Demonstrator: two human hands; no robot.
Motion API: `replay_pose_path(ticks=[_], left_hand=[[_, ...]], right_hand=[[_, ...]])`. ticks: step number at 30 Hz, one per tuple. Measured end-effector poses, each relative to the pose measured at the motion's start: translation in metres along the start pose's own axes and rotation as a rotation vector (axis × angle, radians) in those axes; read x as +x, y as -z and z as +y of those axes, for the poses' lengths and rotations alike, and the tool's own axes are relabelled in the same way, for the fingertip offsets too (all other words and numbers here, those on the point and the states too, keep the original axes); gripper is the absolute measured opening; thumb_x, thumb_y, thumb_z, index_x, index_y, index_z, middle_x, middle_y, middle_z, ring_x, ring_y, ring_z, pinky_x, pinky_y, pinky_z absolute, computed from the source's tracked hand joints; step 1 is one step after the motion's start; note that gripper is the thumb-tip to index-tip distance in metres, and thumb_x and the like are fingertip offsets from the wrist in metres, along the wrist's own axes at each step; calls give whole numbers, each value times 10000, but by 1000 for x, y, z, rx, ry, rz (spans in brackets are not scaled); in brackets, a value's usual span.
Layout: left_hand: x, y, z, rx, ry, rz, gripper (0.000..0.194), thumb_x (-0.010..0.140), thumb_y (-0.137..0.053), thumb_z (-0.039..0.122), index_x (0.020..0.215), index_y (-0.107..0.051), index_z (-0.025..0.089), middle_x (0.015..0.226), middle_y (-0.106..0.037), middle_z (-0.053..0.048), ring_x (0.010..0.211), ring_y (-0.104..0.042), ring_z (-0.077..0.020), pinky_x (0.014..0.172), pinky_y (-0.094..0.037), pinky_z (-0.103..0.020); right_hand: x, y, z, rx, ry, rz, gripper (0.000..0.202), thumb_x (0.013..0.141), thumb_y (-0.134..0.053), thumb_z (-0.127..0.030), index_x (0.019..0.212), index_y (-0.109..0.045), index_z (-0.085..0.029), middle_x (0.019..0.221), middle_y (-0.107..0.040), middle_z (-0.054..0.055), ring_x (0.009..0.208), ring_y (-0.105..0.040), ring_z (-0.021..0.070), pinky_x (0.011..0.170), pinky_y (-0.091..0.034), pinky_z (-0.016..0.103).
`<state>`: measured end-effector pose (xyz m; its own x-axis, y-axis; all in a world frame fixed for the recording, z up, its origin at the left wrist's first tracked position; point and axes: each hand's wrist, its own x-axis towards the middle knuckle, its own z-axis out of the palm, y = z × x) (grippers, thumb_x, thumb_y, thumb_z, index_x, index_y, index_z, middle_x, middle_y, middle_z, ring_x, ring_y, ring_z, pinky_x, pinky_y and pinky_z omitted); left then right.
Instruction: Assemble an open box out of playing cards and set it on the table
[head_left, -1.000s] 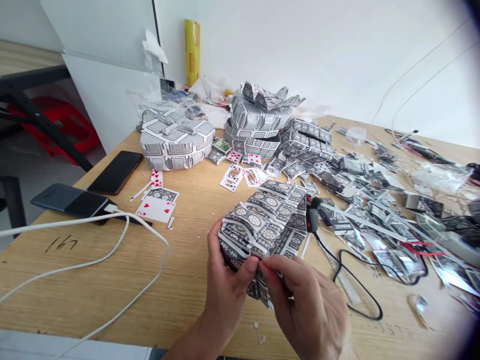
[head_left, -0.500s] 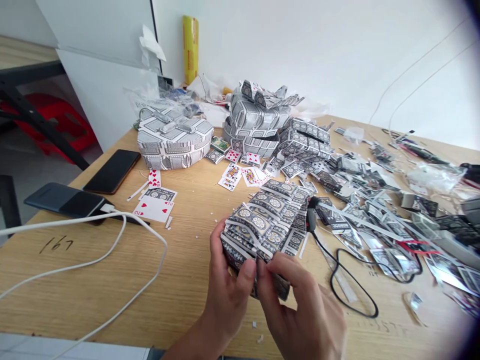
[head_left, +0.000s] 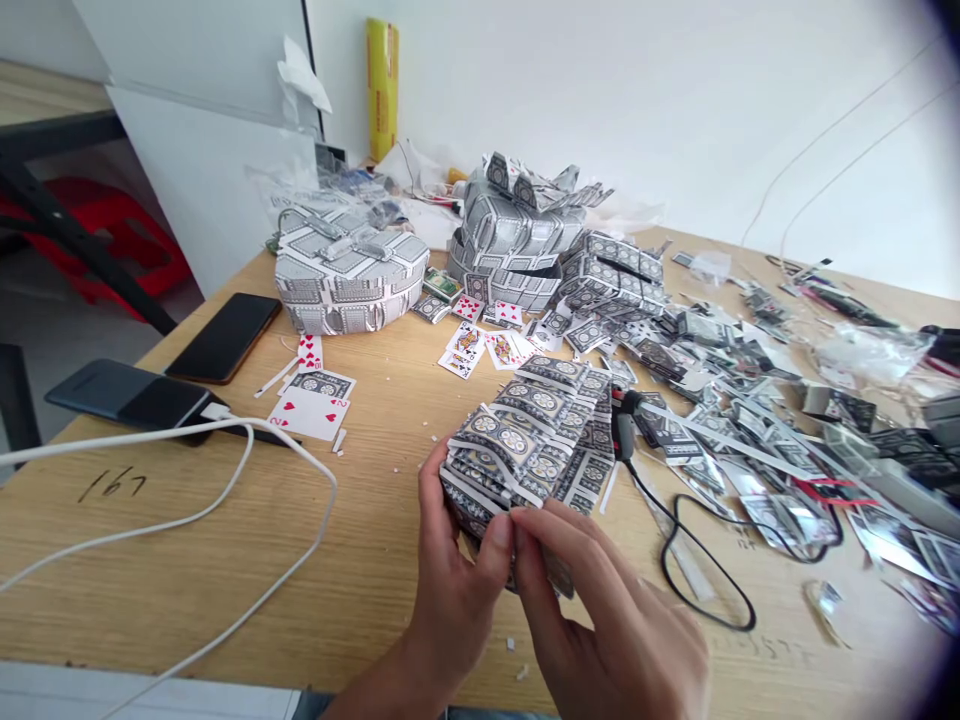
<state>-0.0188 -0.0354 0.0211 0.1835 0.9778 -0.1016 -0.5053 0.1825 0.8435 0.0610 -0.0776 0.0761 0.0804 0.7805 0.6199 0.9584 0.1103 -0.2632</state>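
Note:
A boxy model made of folded playing cards point(head_left: 517, 425), grey-and-white patterned card backs outward, is held low over the wooden table. My left hand point(head_left: 457, 570) wraps round its near left side, thumb pressed on the near edge. With thumb and forefinger together, my right hand point(head_left: 592, 600) pinches at that same near edge, beside the left thumb. What lies between the right fingertips is mostly hidden. Just right of the model rests a black tool with a cord point(head_left: 624, 425), its far part hidden.
Larger card-built models point(head_left: 349, 270) stand at the back, with a stacked one point(head_left: 517, 230) further right. Loose cards and scraps point(head_left: 720, 440) cover the right side. On the left lie a phone point(head_left: 223, 338), a power bank point(head_left: 127, 397) and a white cable point(head_left: 330, 500).
My right forefinger has shifted left and straightened along the near edge, closer to the left thumb. The left hand keeps its hold on the card model, which has barely moved.

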Motion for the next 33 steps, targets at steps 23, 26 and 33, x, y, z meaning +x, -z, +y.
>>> replay_pose_path(ticks=[23,26,33], left_hand=[[0,-2,3,47,38,109,559,795,-633,334,1268,-350,245,1132,-634,-52,912,-648,-164,796,-512,-263],[3,-3,3,38,52,154,548,785,-632,358,1249,-368,232,1145,-635,-62,962,-644,-179,818,-514,-271],[4,-3,1,51,61,219,562,793,-622,391,1260,-354,234,1196,-615,-73,996,-638,-185,842,-508,-278]], right_hand=[[-15,-12,0,398,-297,38,153,900,-566,-220,1053,-553,-214,849,-698,27,719,-704,142,606,-571,211],[-16,-15,13,443,-142,30,233,901,-532,-147,1120,-592,-199,984,-680,62,900,-665,155,756,-559,251],[-4,-16,11,199,110,57,274,841,-580,-45,1108,-616,-98,808,-704,55,627,-599,127,589,-494,257]])
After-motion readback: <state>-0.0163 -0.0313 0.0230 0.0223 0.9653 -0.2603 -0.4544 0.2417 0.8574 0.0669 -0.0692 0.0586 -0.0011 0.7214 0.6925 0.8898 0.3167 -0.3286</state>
